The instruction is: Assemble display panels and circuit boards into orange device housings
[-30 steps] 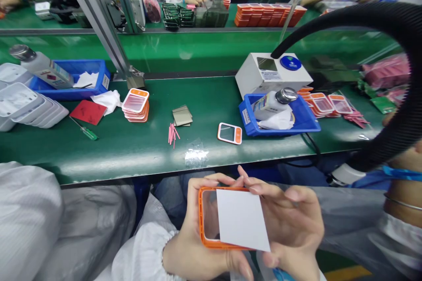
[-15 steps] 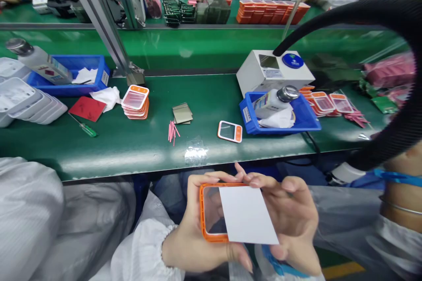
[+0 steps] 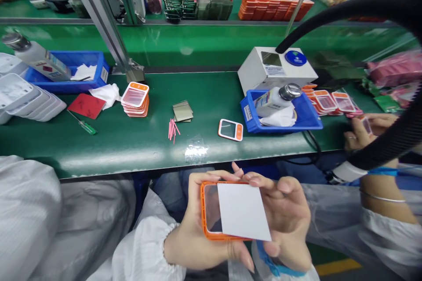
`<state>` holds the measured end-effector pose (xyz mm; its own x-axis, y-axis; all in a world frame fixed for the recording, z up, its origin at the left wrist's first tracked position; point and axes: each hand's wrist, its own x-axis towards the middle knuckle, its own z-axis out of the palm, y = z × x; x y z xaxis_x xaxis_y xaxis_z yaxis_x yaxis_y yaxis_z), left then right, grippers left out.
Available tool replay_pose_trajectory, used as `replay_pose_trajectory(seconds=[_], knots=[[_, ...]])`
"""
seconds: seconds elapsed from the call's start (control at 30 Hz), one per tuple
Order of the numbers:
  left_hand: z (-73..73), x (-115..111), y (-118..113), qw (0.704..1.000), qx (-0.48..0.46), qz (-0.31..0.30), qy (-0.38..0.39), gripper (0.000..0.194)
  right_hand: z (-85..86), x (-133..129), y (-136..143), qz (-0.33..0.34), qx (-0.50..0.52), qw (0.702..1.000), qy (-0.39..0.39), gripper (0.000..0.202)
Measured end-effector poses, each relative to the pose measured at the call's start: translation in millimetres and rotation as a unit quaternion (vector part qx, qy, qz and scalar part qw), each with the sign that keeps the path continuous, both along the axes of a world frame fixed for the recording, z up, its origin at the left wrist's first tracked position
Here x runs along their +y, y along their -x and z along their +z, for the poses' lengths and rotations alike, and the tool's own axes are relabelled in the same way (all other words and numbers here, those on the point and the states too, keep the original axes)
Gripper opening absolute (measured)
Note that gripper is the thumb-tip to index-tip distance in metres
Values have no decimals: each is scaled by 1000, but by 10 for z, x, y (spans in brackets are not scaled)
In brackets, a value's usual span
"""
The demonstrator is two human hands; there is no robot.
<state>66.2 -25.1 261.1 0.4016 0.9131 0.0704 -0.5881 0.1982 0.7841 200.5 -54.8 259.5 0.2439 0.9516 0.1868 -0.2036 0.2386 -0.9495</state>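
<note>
My left hand (image 3: 198,239) wraps round an orange-rimmed plastic casing (image 3: 203,210) with a clear window, fingers along its far edge and thumb below its near edge. A plain white rectangular sheet (image 3: 244,210) lies over the casing's right part, slightly skewed. My right hand (image 3: 290,219) has that sheet between its thumb, at the near right corner, and its fingers at the far edge. Whether the sheet lies flat against the window, I cannot tell. Beyond my hands, a finished-looking orange and white device (image 3: 230,130) with a screen rests on the green bench (image 3: 132,151).
Pink strips (image 3: 173,129), grey square pieces (image 3: 183,111) and stacked orange-white covers (image 3: 135,99) are on the bench. A blue bin (image 3: 280,129) holds a bottle. A black flexible hose (image 3: 329,19) arches at right. A co-worker's hands (image 3: 365,129) handle a part there.
The white sheet has shifted slightly left over the casing, and my right hand has come left with it. At the right, a co-worker's hands have come over the bench with a small part.
</note>
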Motion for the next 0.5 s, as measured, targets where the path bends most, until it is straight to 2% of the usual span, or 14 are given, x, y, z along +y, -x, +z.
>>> replay_pose_trajectory(seconds=[0.17,0.33,0.5], knots=[[-13,-3,-18,1000,-9,0,-7,77,-35,-14,14,-24,30,999,1,55],[-23,1,-42,1000,-6,8,-8,71,-70,-9,29,-13,74,997,-12,55],[-47,31,-54,999,-37,5,-22,82,-98,35,12,10,84,995,-54,54]])
